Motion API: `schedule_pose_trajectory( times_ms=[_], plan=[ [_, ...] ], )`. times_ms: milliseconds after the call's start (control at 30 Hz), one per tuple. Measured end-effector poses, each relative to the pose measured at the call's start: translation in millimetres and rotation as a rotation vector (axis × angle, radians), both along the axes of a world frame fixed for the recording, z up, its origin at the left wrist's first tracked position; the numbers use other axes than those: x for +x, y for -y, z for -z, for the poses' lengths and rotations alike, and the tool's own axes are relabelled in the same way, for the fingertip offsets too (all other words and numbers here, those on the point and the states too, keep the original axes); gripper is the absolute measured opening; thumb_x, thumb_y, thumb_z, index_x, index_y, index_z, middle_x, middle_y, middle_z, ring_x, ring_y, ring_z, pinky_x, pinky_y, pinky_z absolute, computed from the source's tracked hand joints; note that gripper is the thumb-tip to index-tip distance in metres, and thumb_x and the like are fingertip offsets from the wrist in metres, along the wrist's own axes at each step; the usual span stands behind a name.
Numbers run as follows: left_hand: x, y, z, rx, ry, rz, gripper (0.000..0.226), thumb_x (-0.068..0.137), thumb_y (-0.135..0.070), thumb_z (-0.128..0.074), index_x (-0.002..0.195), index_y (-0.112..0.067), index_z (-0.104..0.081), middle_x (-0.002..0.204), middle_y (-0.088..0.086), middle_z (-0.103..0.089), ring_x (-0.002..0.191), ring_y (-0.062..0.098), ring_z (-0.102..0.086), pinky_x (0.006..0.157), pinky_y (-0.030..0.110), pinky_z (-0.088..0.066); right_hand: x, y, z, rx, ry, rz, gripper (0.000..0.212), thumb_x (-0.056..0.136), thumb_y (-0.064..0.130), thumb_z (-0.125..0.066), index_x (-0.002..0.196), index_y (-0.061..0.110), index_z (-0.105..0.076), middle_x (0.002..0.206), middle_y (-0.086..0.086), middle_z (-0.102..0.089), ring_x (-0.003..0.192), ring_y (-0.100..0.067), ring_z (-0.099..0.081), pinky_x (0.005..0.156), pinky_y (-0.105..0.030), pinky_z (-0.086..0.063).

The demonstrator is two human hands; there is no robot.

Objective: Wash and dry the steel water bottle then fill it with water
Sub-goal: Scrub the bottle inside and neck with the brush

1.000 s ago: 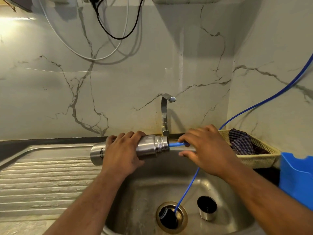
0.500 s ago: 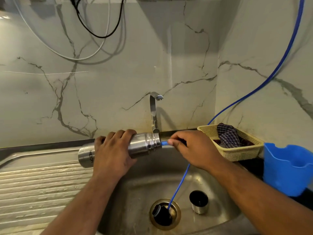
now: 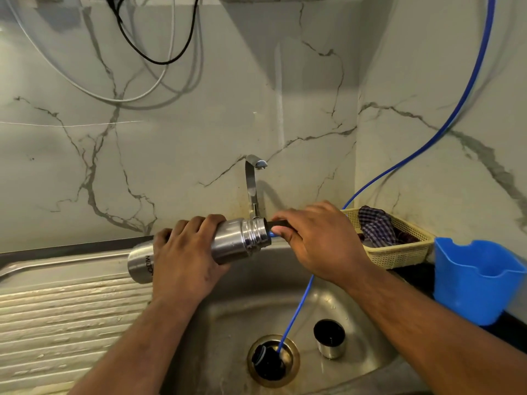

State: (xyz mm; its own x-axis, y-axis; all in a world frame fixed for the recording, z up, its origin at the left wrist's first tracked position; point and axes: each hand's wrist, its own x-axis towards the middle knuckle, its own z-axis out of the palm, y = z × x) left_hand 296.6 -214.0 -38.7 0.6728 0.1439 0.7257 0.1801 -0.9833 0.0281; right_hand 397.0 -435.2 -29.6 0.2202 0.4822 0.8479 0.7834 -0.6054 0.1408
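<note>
1. Head view: left hand [image 3: 185, 260] grips the steel water bottle [image 3: 242, 240] level over the sink [image 3: 228, 323]; right hand [image 3: 319, 243] pinches the blue tube [image 3: 272, 234] at its mouth.
2. A loose pinch may let the tube slip, spilling water.

Materials: bottle [image 3: 236, 243], brushed steel, satin body, shinier ribbed neck; sink [image 3: 228, 315], dull stainless steel, water-spotted (drainboard [image 3: 57, 309] ridged); tap [image 3: 251, 181], polished metal; wall [image 3: 199, 138], smooth veined marble-look slab; basket [image 3: 399, 255], matt cream plastic lattice; cloth [image 3: 376, 226], checked woven fabric; tub [image 3: 479, 283], smooth blue plastic; tube [image 3: 296, 312], glossy blue plastic.
</note>
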Motion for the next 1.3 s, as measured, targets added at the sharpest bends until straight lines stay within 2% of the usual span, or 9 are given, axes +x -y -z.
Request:
schedule_pose_trajectory(
  times_ms=[100, 267, 400, 467, 633, 700, 933, 1167, 1300],
  plan=[
    [0, 1, 0, -0.054, -0.015, 0.004, 0.080, 0.062, -0.049, -0.089, 0.130, -0.032, -0.051, 0.117, -0.002, -0.066, 0.109, 0.024, -0.060, 0.103, 0.052, -0.043, 1, 2, -3, -0.011, 0.037, -0.042, 0.026, 0.088, 0.036, -0.076, 0.108, 0.023, -0.066, 0.096, 0.007, -0.069, 0.092, -0.015, -0.057, 0.102, -0.037, -0.042],
    [0, 5, 1, -0.058, -0.016, 0.031, 0.080, 0.059, -0.046, -0.091, 0.128, -0.031, -0.053, 0.115, -0.001, -0.067, 0.106, 0.024, -0.062, 0.101, 0.053, -0.044, 3, 7, -4, -0.021, 0.018, -0.043, 0.009, 0.092, 0.031, -0.074, 0.091, 0.025, -0.068, 0.080, 0.011, -0.066, 0.076, -0.013, -0.057, 0.105, -0.039, -0.043],
    [-1, 11, 0, 0.026, 0.059, 0.049, 0.079, 0.058, -0.048, -0.092, 0.125, -0.029, -0.054, 0.113, 0.000, -0.067, 0.103, 0.025, -0.062, 0.099, 0.053, -0.045, -5, 7, -6, 0.052, -0.076, 0.114, 0.027, 0.099, 0.042, -0.061, 0.079, 0.026, -0.067, 0.051, 0.012, -0.048, 0.046, -0.011, -0.042, 0.049, -0.020, -0.031],
    [-1, 15, -1, 0.025, 0.066, 0.049, 0.080, 0.058, -0.048, -0.092, 0.126, -0.030, -0.053, 0.114, -0.001, -0.067, 0.104, 0.024, -0.062, 0.100, 0.053, -0.045, -6, 10, -11, 0.082, -0.084, 0.112, 0.032, 0.101, 0.049, -0.051, 0.085, 0.027, -0.067, 0.053, 0.014, -0.047, 0.045, -0.010, -0.041, 0.047, -0.017, -0.017],
    [-1, 3, -2, -0.118, -0.003, 0.036, 0.082, 0.063, -0.051, -0.087, 0.133, -0.033, -0.049, 0.121, -0.003, -0.065, 0.109, 0.021, -0.059, 0.103, 0.048, -0.043, -3, 14, -17, -0.070, 0.056, 0.015, 0.021, 0.090, 0.040, -0.073, 0.105, 0.026, -0.068, 0.092, 0.010, -0.069, 0.085, -0.011, -0.060, 0.108, -0.041, -0.042],
    [-1, 1, -1, -0.155, -0.021, 0.043, 0.083, 0.065, -0.051, -0.087, 0.136, -0.034, -0.047, 0.123, -0.005, -0.064, 0.111, 0.020, -0.058, 0.103, 0.045, -0.042, 0, 13, -15, -0.068, 0.077, 0.014, 0.014, 0.091, 0.032, -0.074, 0.103, 0.025, -0.071, 0.090, 0.010, -0.070, 0.083, -0.013, -0.062, 0.108, -0.043, -0.043],
    [0, -6, 1, 0.058, -0.025, 0.015, 0.079, 0.058, -0.045, -0.093, 0.126, -0.032, -0.055, 0.116, -0.002, -0.066, 0.108, 0.025, -0.061, 0.103, 0.054, -0.041, 0, 16, -9, -0.159, -0.657, -0.035, 0.032, 0.102, 0.053, -0.049, 0.093, 0.033, -0.073, 0.069, 0.009, -0.066, 0.064, -0.008, -0.059, 0.064, -0.035, -0.048],
    [-1, -5, 1, -0.065, -0.063, 0.041, 0.078, 0.068, -0.050, -0.084, 0.135, -0.037, -0.046, 0.125, -0.008, -0.062, 0.115, 0.018, -0.056, 0.107, 0.046, -0.038, 0, 6, -6, -0.089, 0.014, 0.044, 0.018, 0.085, 0.027, -0.078, 0.098, 0.024, -0.066, 0.091, 0.007, -0.064, 0.086, -0.015, -0.058, 0.113, -0.042, -0.039],
    [-1, -4, 2, -0.053, -0.034, 0.051, 0.080, 0.062, -0.049, -0.088, 0.132, -0.036, -0.050, 0.120, -0.006, -0.065, 0.110, 0.020, -0.059, 0.103, 0.048, -0.041, 5, 5, -5, -0.023, -0.035, -0.058, 0.014, 0.084, 0.023, -0.082, 0.088, 0.022, -0.069, 0.080, 0.008, -0.062, 0.077, -0.012, -0.050, 0.092, -0.035, -0.046]
  ],
)
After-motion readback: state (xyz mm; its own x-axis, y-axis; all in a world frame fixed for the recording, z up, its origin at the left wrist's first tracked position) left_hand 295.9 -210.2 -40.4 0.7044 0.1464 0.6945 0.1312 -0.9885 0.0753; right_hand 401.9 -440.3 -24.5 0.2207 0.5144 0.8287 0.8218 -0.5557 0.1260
